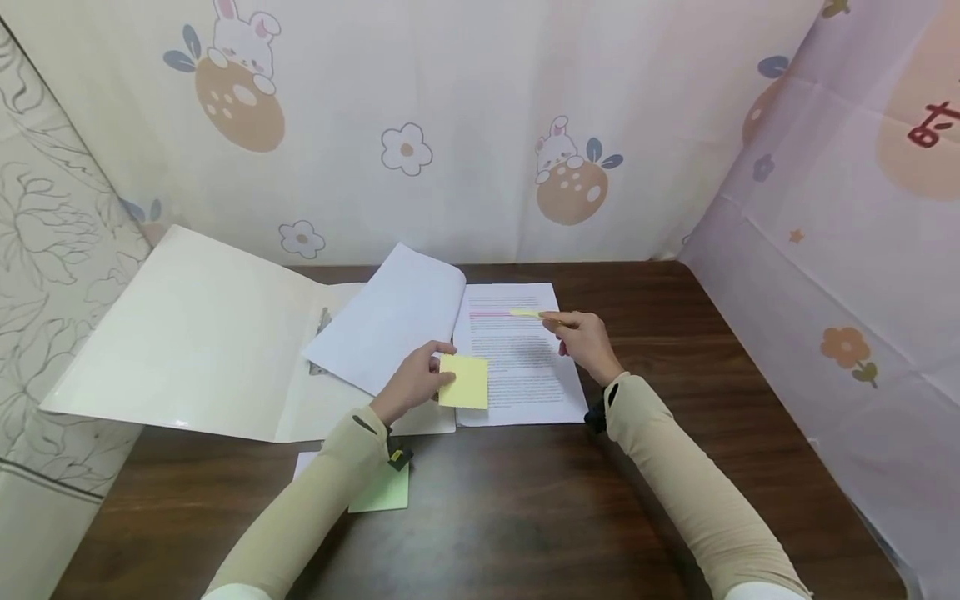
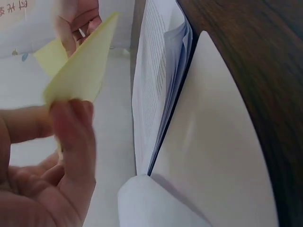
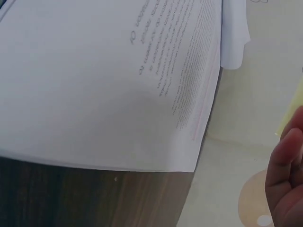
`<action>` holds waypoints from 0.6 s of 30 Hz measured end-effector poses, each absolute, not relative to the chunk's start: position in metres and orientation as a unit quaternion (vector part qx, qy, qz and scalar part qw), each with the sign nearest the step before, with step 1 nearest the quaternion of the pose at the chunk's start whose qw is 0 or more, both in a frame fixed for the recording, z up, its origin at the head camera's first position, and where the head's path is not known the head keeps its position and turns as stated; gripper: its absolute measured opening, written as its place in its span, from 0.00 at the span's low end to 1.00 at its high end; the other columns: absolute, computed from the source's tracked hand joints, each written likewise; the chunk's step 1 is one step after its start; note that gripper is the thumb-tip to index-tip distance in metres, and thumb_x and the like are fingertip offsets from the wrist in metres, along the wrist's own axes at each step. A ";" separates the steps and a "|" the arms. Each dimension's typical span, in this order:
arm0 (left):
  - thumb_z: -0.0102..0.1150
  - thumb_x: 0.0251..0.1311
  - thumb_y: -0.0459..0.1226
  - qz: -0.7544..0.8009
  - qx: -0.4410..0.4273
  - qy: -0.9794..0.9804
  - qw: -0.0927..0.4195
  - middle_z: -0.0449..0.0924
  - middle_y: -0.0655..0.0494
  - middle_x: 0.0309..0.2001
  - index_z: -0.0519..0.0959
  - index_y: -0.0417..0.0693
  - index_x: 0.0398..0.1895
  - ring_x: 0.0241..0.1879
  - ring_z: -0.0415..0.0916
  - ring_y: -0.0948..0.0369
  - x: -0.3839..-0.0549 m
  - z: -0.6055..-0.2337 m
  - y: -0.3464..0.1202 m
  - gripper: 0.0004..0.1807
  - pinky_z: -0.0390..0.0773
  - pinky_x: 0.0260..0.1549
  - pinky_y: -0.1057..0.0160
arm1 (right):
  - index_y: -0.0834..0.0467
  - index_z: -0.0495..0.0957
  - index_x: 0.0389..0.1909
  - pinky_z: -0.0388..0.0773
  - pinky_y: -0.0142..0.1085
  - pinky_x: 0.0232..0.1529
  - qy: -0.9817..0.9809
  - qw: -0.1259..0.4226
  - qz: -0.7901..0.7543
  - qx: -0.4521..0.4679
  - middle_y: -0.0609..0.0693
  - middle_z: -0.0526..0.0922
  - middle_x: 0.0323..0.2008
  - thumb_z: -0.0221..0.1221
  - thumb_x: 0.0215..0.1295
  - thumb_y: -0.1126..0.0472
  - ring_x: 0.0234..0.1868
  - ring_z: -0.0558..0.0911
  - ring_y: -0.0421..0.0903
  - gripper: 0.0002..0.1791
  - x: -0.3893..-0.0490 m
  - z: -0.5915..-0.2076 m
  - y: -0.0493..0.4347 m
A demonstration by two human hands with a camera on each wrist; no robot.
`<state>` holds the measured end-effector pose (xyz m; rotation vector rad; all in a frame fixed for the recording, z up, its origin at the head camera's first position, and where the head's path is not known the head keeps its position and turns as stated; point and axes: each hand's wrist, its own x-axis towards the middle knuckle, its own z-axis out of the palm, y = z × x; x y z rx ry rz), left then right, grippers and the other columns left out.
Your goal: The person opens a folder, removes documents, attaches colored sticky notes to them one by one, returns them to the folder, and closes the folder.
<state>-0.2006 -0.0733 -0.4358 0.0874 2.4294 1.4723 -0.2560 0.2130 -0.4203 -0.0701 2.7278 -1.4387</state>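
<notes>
My left hand (image 1: 416, 379) pinches a yellow sticky note pad (image 1: 463, 382) between thumb and fingers, over the lower left of a printed page (image 1: 525, 375). In the left wrist view the pad (image 2: 87, 71) is tilted, its edge toward the camera. A single yellow sticky note (image 1: 525, 313) is pinched by my right hand (image 1: 585, 340), raised over the upper part of that page. Near the note, a pink highlighted line crosses the text. Only the fingertips of the right hand (image 3: 286, 175) show in the right wrist view, with a sliver of the note (image 3: 292, 106).
A white ring binder (image 1: 210, 333) lies open at the left, its metal rings partly covered by turned-over sheets (image 1: 397, 317). Under my left forearm sit a green sticky note pad (image 1: 381, 492) and a pale piece of paper (image 1: 303, 463). Patterned curtains hang behind the dark wooden table (image 1: 510, 517).
</notes>
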 end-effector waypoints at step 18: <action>0.60 0.59 0.28 0.430 0.089 0.862 0.253 0.76 0.48 0.37 0.76 0.45 0.54 0.28 0.78 0.59 -0.173 -0.447 -0.090 0.19 0.82 0.23 0.62 | 0.62 0.80 0.52 0.72 0.31 0.21 0.860 0.057 -0.506 0.027 0.46 0.74 0.16 0.60 0.67 0.51 0.16 0.71 0.40 0.21 -0.257 -0.422 0.215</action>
